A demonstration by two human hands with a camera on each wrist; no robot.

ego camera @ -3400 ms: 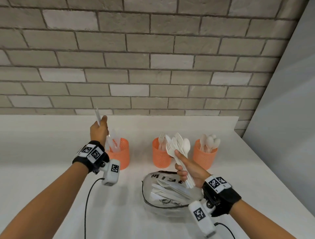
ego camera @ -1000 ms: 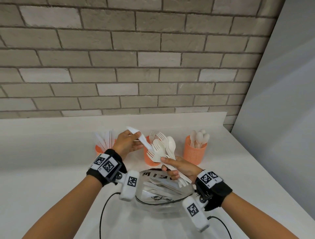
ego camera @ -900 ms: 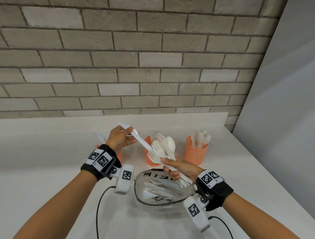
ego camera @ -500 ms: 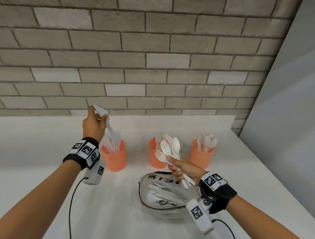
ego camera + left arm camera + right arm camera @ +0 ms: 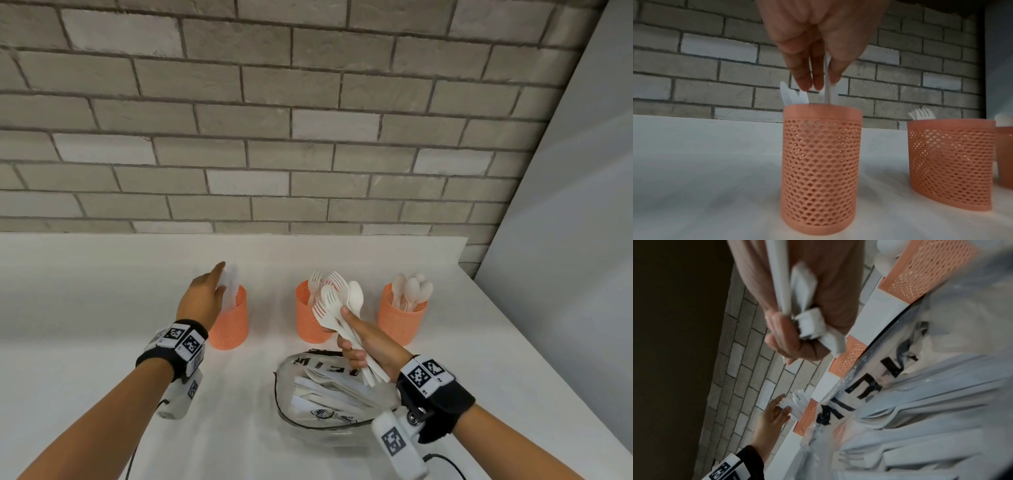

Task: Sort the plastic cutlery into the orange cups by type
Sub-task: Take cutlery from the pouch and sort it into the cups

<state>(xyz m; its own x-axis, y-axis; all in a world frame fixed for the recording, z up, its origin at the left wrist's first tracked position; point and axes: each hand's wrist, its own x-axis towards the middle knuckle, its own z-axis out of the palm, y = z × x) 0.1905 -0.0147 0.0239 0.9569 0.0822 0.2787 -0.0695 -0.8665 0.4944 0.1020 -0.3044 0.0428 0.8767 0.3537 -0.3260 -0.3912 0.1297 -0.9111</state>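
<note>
Partway through, by the look of it. Three orange cups in a row toward the back edge of the tabletop (image 5: 85, 342), each already loaded by type: left cup (image 5: 230, 322) with knives, middle cup (image 5: 310, 317) with forks, right cup (image 5: 401, 317) with spoons.

Left hand (image 5: 202, 301) poised over the left cup, fingers pointing down and pinching a white knife (image 5: 827, 81) whose lower end sits inside the rim, among other knife blades. Not yet let go, as far as the wrist view shows.

Right hand (image 5: 364, 346) raised in front of the middle cup, clenched round the handles of a mixed bunch (image 5: 337, 308): several forks and at least one spoon, heads fanned upward.

Below that hand, near the front edge, a clear plastic bag (image 5: 329, 404) with black lettering, lying open and holding plenty more white cutlery.

Left to do, probably: release the knife, deal out the held bunch to the middle and right cups, then empty the bag. A good share of the sorting remains.
</note>
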